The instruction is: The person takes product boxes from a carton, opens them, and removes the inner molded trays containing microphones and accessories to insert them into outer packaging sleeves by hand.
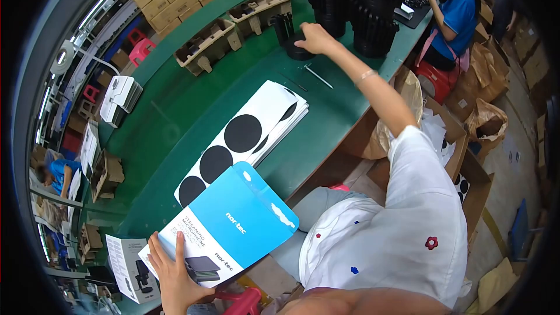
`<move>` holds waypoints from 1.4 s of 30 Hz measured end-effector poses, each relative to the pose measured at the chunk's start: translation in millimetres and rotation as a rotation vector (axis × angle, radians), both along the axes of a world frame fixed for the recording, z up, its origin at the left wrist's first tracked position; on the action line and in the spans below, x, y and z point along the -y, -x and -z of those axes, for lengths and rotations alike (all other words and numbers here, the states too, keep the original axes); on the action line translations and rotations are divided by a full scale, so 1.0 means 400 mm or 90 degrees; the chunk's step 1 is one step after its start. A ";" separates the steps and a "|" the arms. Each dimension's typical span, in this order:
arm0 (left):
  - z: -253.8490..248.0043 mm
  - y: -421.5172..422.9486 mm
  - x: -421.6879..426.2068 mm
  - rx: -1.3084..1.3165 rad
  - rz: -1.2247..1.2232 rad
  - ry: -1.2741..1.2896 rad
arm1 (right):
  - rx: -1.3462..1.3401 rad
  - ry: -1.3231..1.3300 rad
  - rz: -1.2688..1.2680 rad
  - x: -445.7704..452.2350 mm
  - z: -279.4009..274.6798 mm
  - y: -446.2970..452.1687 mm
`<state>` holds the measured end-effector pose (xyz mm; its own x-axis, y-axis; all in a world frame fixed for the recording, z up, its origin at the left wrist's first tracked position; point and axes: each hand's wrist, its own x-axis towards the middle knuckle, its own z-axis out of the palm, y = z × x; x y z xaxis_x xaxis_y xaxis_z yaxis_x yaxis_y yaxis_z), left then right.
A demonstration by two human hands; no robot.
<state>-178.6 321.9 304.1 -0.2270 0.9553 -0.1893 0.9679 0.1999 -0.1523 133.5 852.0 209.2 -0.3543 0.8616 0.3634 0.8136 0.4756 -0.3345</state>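
My left hand (174,274) grips the lower edge of a blue and white carton (239,221), printed "nor-tec" and "streaming microphone", with the thumb across its front. The box leans over the table's near edge. Far ahead, my right arm reaches out, and my right hand (318,39) has thumb and finger curled about a black round-based piece (299,52); the other fingers are partly hidden. Beside it stand black upright tubes (282,26). Between my hands lies a stack of white sheets with black circles (242,133).
Tall stacks of black parts (373,17) stand beyond my right hand. Cardboard trays (207,46) line the table's far side. A screw-like rod (319,76) lies on the green table (175,116). A printed box (131,268) stands lower left. A blue-shirted person (458,20) sits farther along.
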 end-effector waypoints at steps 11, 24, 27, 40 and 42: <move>0.016 0.022 0.012 0.055 0.012 -0.031 | 0.236 0.192 0.092 -0.146 0.011 0.024; 0.012 0.025 -0.004 0.054 0.054 -0.052 | -0.149 -0.197 0.034 -0.209 -0.254 0.078; 0.018 0.041 -0.003 0.052 0.051 -0.027 | -0.237 -0.250 0.091 -0.359 -0.303 0.184; 0.020 0.062 -0.014 0.029 -0.006 0.051 | 0.138 -0.238 0.172 -0.912 0.014 0.076; 0.019 0.067 -0.014 0.024 -0.009 0.057 | 0.123 -0.142 0.194 -0.910 0.033 0.058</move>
